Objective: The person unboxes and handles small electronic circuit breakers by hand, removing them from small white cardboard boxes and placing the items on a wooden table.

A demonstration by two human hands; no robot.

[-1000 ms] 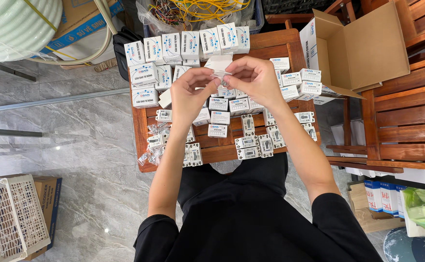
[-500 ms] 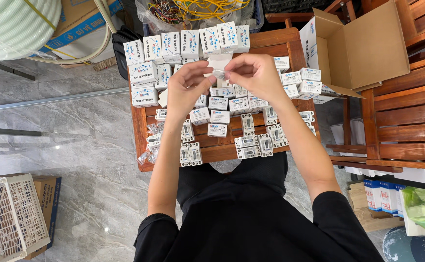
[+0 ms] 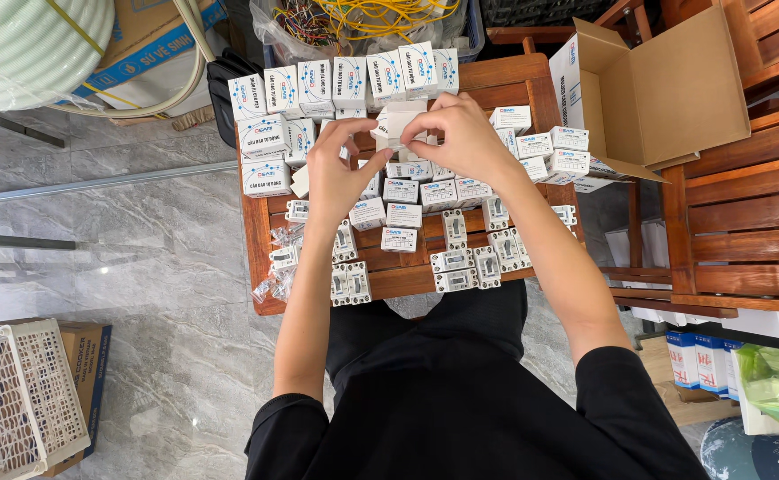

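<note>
Above the far half of the wooden table (image 3: pixel 389 283), the left hand (image 3: pixel 336 173) and right hand (image 3: pixel 465 133) both pinch a small white carton (image 3: pixel 396 123), fingers curled closed on its sides and flaps. A second ago they held something thinner lower down; now the carton is raised and squared up, so the boxing seems nearly closed. Loose white switch units (image 3: pixel 456 258) and filled boxes (image 3: pixel 345 84) lie around, an open cardboard box (image 3: pixel 665 89) to the right.

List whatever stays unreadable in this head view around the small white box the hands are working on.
- Small white cardboard box: its contents, hidden by the fingers of the left hand and the right hand.
- Open brown cardboard carton: its inside faces away from the camera.
- White perforated plastic basket: cut off by the left and bottom edges.
- Small white switch parts: details too small to tell.
</note>
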